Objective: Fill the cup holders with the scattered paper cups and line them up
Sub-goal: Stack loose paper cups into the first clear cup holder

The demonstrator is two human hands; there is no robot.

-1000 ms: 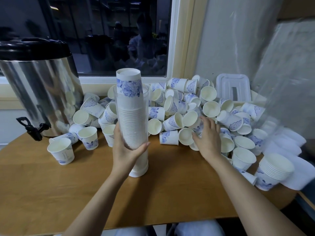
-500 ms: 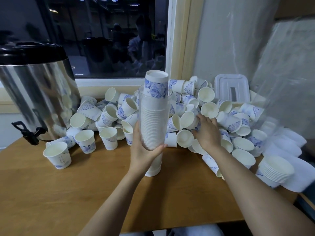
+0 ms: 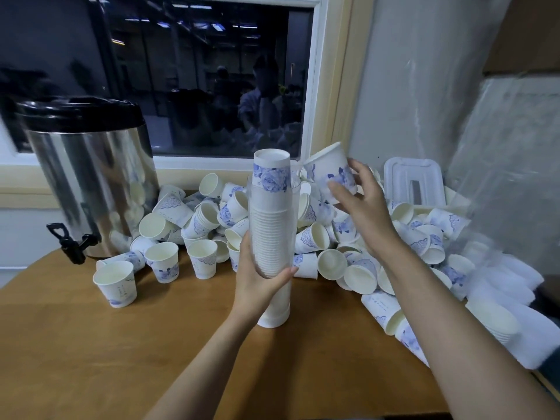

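Note:
A clear tube-shaped cup holder [image 3: 272,237] stands upright on the wooden table [image 3: 106,359], packed with nested white-and-blue paper cups that stick out of its top. My left hand [image 3: 260,283] grips the holder around its lower half. My right hand [image 3: 360,204] holds a single blue-flowered paper cup [image 3: 330,174] tilted in the air, just right of the holder's top. Behind them lies a heap of scattered paper cups [image 3: 318,237], some upright, most on their sides.
A steel urn [image 3: 88,189] with a black lid and tap stands at the left. A white plastic lid [image 3: 413,181] leans at the back right. Clear plastic sleeves of cups [image 3: 500,298] lie at the right edge. A window is behind.
My right hand has left the heap and risen with one cup to beside the holder's top. My left hand keeps its grip on the holder.

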